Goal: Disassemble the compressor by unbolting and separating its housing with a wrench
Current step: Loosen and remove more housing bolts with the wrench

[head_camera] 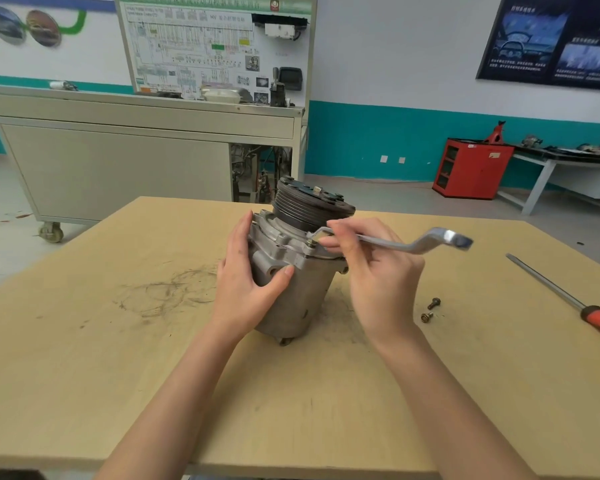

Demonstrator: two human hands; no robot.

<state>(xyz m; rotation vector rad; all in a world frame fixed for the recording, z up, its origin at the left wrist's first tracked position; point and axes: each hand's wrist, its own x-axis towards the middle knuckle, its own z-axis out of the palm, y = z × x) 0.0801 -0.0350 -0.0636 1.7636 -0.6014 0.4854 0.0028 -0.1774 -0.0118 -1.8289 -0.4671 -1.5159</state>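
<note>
Bare forearms reach in from 6 o'clock. The left hand [248,282] clasps the compressor [298,296] on its 9 o'clock side. Its fingers lie up along the far flank of the grey housing and its thumb presses a boss on the near face. The right hand [378,271], at the compressor's 3 o'clock, pinches the wrench [399,244] near its ring end between thumb and fingertips, with the other fingers curled under the shank. That ring end sits at a bolt [310,243] on the flange at the top of the housing; whether it is fully seated over the bolt head I cannot tell. The cranked handle runs off toward 3 o'clock, raised off the table [84,341], and its far end is blurred.

The compressor stands on end at the middle of the wooden table, with its black grooved pulley [309,206] uppermost. Two loose bolts [430,309] lie on the tabletop at its 4 o'clock, just beside each other and near the right wrist. A screwdriver [568,303] with a red-and-black handle lies further out toward 3 o'clock, its shaft pointing to about 11. Dark ring-shaped scuffs [174,289] mark the wood at 9 o'clock.

Beyond the table, a grey wheeled cart [118,161] stands at 11 o'clock with a wiring-diagram board [215,46] on it. A red cabinet [471,171] stands at 2 o'clock, beside a white bench [548,168] that carries parts.
</note>
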